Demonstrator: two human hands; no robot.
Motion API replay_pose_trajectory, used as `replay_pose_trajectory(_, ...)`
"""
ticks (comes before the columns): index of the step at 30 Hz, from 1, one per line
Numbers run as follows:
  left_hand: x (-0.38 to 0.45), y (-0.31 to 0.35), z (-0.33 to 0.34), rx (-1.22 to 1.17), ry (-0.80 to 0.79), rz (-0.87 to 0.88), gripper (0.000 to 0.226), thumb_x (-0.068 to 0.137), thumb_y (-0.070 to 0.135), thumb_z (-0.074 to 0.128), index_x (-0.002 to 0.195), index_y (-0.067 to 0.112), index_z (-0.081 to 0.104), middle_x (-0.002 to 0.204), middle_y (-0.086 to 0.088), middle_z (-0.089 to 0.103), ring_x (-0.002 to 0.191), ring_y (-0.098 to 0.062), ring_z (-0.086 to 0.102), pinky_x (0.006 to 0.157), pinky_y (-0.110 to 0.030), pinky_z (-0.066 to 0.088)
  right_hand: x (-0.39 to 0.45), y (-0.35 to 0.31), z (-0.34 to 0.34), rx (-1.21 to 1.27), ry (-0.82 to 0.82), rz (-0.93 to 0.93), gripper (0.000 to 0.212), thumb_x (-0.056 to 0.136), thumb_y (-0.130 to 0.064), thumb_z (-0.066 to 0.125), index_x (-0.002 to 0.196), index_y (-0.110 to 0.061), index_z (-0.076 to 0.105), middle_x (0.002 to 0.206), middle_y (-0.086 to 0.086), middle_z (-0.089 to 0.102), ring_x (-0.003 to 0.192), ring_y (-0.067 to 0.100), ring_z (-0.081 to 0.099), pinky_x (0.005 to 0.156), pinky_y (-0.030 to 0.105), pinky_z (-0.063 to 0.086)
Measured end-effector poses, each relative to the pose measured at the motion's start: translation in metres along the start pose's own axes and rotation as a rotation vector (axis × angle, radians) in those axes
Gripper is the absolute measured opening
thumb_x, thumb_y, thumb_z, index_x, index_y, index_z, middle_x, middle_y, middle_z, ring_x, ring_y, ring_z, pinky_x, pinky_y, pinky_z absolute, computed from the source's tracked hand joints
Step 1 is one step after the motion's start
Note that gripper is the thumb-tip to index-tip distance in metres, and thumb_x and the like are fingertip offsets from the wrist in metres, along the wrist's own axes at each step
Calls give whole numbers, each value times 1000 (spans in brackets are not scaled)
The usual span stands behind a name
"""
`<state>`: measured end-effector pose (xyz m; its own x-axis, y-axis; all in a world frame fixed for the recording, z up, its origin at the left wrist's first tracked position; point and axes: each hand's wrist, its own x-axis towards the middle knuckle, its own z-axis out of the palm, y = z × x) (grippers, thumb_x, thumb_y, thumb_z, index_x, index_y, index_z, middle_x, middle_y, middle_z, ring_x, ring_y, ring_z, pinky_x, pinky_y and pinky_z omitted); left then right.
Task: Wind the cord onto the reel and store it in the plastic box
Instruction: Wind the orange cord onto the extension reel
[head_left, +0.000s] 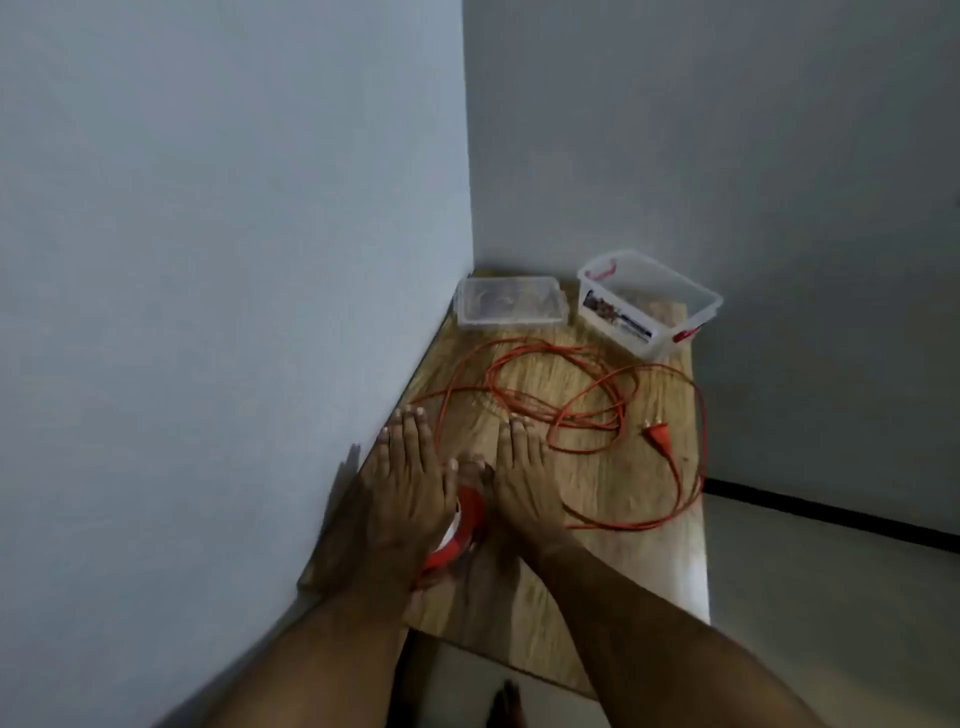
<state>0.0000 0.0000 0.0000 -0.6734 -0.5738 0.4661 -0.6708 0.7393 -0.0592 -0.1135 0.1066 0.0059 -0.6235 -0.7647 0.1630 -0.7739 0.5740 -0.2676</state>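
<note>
Reaching forward over wood-grain table (613, 499), both forearms bare. Left hand (400, 483) and right hand (522, 478) flat, fingers straight and together, palms down, flanking red reel (465, 525) half hidden between them; grip on it not discernible. Beyond: thin orange cord (550, 400) in loose tangled loops, plug (655, 432) at right. Farthest: clear lid (509, 301) lying flat; open translucent plastic box (649, 306), red latches, in wall corner.

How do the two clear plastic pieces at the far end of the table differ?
The plastic box is deep, open-topped, with red handles and a printed label on its side; the lid is shallow and shows neither. The plastic box sits angled near the right wall, while the lid lies flat in the corner to its left. Both are clear plastic and rest on the wooden table.
</note>
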Motion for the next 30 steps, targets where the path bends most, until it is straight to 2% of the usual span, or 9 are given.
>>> replay_pose_trajectory(5,-36,-23,12,9,-215,-101,87,96,58,40,157,-4,37,158,-26,44,146,-43,45,125,-49,24,-30,-35,23,124,-182,-23,95,95,-67,2,157,3,17,164,26,19,154,39,17,124,44,8)
replay_pose_trajectory(7,-39,-22,13,-10,-271,-155,86,95,58,39,154,-5,43,155,-26,49,142,-43,50,123,-49,29,-38,-40,25,154,-118,-24,97,97,-65,-7,153,5,29,156,31,35,146,44,33,122,51,24)
replay_pose_trajectory(9,-40,-21,11,-7,-291,-180,81,97,56,39,149,-6,49,150,-26,55,138,-43,55,121,-48,34,-41,-43,26,153,-63,-2,72,106,-51,10,141,3,43,143,32,50,134,46,48,112,55,41)
replay_pose_trajectory(11,-41,-19,6,-62,-314,-260,71,102,51,44,146,-5,53,146,-24,59,133,-40,59,117,-47,40,-39,-43,26,126,-51,65,53,107,-43,30,133,-1,51,144,27,49,132,41,47,110,52,40)
replay_pose_trajectory(15,-40,-10,2,-241,-347,-511,59,104,49,47,135,0,58,137,-22,64,123,-36,62,107,-44,49,-38,-46,26,67,-18,160,48,103,-46,37,121,-8,61,149,21,45,128,35,47,103,48,39)
replay_pose_trajectory(22,-19,27,-1,-611,-301,-763,57,102,34,46,144,-4,49,145,-26,52,131,-44,54,105,-50,49,-21,-45,19,390,81,394,48,93,-46,59,122,-8,57,156,15,27,136,34,41,109,51,42)
replay_pose_trajectory(24,0,34,-8,-678,-297,-753,51,103,27,53,144,-3,49,147,-25,50,134,-43,51,108,-49,46,-12,-31,9,437,145,394,49,90,-47,62,122,-10,56,154,16,25,135,36,42,105,52,46)
replay_pose_trajectory(27,51,42,-26,-742,-289,-660,54,100,25,65,148,4,51,151,-18,53,139,-38,51,115,-48,43,9,-6,-21,520,258,404,49,91,-47,64,120,-7,60,150,18,26,121,32,51,97,41,50)
replay_pose_trajectory(30,111,54,-56,-854,-272,-492,56,91,28,76,142,11,60,142,-14,64,126,-35,64,104,-48,54,34,19,-63,607,346,399,44,94,-42,66,118,-6,63,147,17,29,113,17,45,91,26,41)
